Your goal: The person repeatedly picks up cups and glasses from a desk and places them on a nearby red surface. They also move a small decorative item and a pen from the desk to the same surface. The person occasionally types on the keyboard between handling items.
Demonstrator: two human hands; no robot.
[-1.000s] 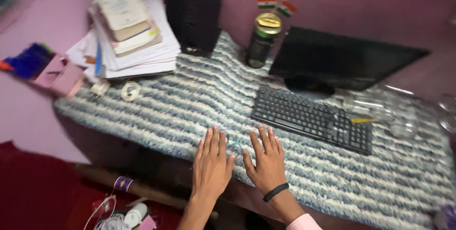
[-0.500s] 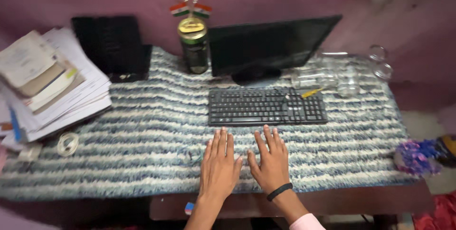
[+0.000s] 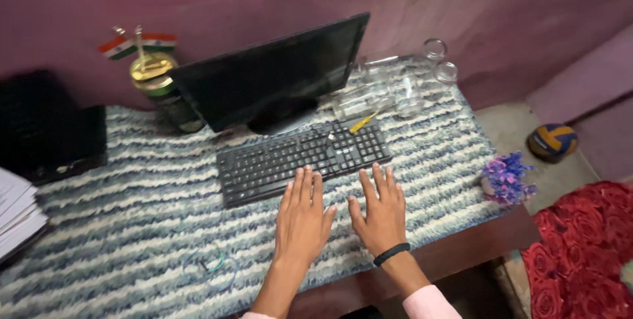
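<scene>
Black keyboard [image 3: 300,159] lay flat on striped rug [image 3: 119,227], skewed, right end farther back, just before the monitor [image 3: 270,75]; fingertips [image 3: 304,175] touched its front edge.

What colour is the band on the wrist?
Black: the wristband on the right hand, seen from the head camera.

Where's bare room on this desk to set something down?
Free: the striped mat left of the left hand, below the keyboard; also right of the right hand. Crowded: the back right corner with glass jars.
</scene>
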